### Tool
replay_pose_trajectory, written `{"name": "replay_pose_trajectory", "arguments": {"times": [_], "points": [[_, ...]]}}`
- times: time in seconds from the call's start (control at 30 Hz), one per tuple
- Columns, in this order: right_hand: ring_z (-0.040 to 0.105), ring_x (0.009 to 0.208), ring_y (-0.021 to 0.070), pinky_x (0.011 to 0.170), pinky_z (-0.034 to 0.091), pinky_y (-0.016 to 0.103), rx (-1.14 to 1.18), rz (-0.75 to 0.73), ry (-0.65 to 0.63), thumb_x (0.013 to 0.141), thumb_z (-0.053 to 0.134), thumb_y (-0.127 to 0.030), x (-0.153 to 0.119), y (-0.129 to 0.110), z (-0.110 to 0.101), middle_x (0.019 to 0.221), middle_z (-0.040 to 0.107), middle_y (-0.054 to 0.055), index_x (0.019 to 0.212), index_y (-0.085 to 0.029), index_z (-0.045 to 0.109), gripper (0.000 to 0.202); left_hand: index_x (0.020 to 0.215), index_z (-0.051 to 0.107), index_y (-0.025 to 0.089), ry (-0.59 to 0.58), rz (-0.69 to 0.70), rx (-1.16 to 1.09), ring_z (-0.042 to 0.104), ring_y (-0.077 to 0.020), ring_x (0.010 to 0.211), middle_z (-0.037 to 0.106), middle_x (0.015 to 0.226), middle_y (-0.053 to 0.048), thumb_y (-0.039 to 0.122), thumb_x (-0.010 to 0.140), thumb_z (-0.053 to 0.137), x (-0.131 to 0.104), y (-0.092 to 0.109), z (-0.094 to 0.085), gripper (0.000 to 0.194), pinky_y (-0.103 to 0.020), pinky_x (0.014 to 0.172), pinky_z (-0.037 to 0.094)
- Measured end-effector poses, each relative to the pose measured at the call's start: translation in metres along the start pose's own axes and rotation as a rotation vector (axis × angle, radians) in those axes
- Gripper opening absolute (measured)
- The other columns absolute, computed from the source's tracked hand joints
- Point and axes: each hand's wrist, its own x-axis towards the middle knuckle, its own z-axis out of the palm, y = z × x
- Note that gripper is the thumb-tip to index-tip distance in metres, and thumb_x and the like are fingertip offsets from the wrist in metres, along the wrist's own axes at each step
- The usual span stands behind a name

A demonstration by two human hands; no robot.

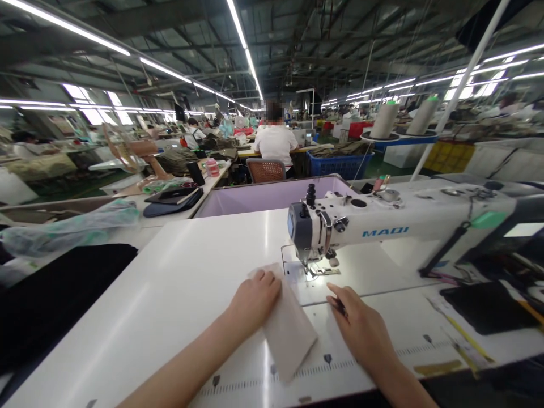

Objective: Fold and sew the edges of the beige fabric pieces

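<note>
A pale pinkish fabric piece lies at a slant on the white sewing table, left of the machine's needle area. My left hand rests on its upper part with the fingers curled together over the cloth. To the right of the fabric, my right hand is just below the needle plate, its index finger extended and the other fingers curled round a small dark object, too hidden to name. The white sewing machine stands behind my right hand, its presser foot lit by a lamp.
Black cloth covers the left side. A lilac-lined bin stands beyond the table. At the right lie a black fabric piece and a yellow tape. A person in white sits ahead.
</note>
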Motion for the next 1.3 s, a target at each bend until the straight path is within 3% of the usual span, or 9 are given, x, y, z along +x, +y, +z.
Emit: {"name": "replay_pose_trajectory", "arguments": {"times": [0.1,0.23,0.37,0.47,0.57,0.63,0.77,1.3], "points": [[0.069,0.077,0.0188,0.064,0.052,0.028,0.134,-0.134,-0.061,0.105,0.038,-0.028,-0.005,-0.01,-0.006,0.099,0.065,0.005,0.13,-0.02,0.057,0.032,0.107,0.067,0.011,-0.12,-0.245,0.112,0.066,-0.031,0.097,0.067,0.107,-0.017,0.011,0.095,0.043,-0.005,0.005,-0.007,0.027,-0.043,0.075,0.057],[0.068,0.076,0.0202,0.062,0.051,0.028,0.026,-0.166,-0.207,0.101,0.051,-0.03,-0.009,-0.024,-0.011,0.1,0.064,0.006,0.122,-0.021,0.062,0.026,0.097,0.07,0.01,-0.162,-0.336,0.127,0.068,-0.0315,0.089,0.068,0.093,-0.017,0.008,0.091,0.044,-0.01,0.007,-0.01,0.027,-0.044,0.074,0.057],[0.067,0.079,0.02,0.064,0.051,0.027,-0.052,-0.103,-0.31,0.097,0.057,-0.024,-0.006,-0.029,-0.015,0.097,0.064,0.004,0.112,-0.023,0.066,0.017,0.095,0.07,0.013,0.025,-0.173,0.076,0.066,-0.0291,0.091,0.067,0.093,-0.016,0.006,0.089,0.045,-0.007,0.016,0.002,0.027,-0.042,0.076,0.056],[0.067,0.081,0.0198,0.065,0.052,0.027,-0.054,-0.107,-0.335,0.097,0.057,-0.022,-0.004,-0.028,-0.017,0.105,0.065,0.006,0.109,-0.023,0.067,0.015,0.114,0.064,0.016,0.177,0.084,0.0,0.061,-0.0271,0.105,0.065,0.116,-0.014,0.007,0.092,0.044,0.0,0.033,0.017,0.031,-0.04,0.086,0.054],[0.067,0.095,0.0228,0.074,0.054,0.03,-0.031,-0.129,-0.351,0.094,0.059,-0.017,-0.002,-0.027,-0.018,0.126,0.063,0.009,0.108,-0.022,0.066,0.016,0.134,0.052,0.016,0.214,0.211,-0.013,0.054,-0.0284,0.117,0.058,0.135,-0.013,0.012,0.096,0.048,0.009,0.046,0.028,0.038,-0.042,0.094,0.051],[0.066,0.103,0.0247,0.081,0.055,0.032,-0.005,-0.142,-0.373,0.093,0.059,-0.015,0.001,-0.026,-0.018,0.131,0.062,0.009,0.107,-0.02,0.066,0.016,0.137,0.049,0.016,0.205,0.223,-0.018,0.053,-0.0296,0.119,0.057,0.137,-0.012,0.016,0.096,0.051,0.014,0.048,0.031,0.041,-0.043,0.096,0.049],[0.066,0.102,0.0242,0.084,0.055,0.034,0.037,-0.105,-0.399,0.093,0.058,-0.012,0.011,-0.026,-0.017,0.119,0.068,0.006,0.107,-0.02,0.065,0.018,0.134,0.052,0.021,0.201,0.209,-0.07,0.052,-0.0292,0.121,0.057,0.135,-0.01,0.02,0.097,0.054,0.022,0.042,0.029,0.037,-0.043,0.098,0.048],[0.066,0.099,0.0236,0.079,0.055,0.034,0.017,-0.112,-0.336,0.095,0.058,-0.016,0.021,-0.016,-0.01,0.116,0.068,0.005,0.111,-0.021,0.065,0.019,0.129,0.056,0.016,0.324,0.205,-0.119,0.054,-0.0294,0.123,0.06,0.133,-0.014,0.022,0.1,0.048,0.037,0.035,0.041,0.031,-0.047,0.102,0.049]]}}
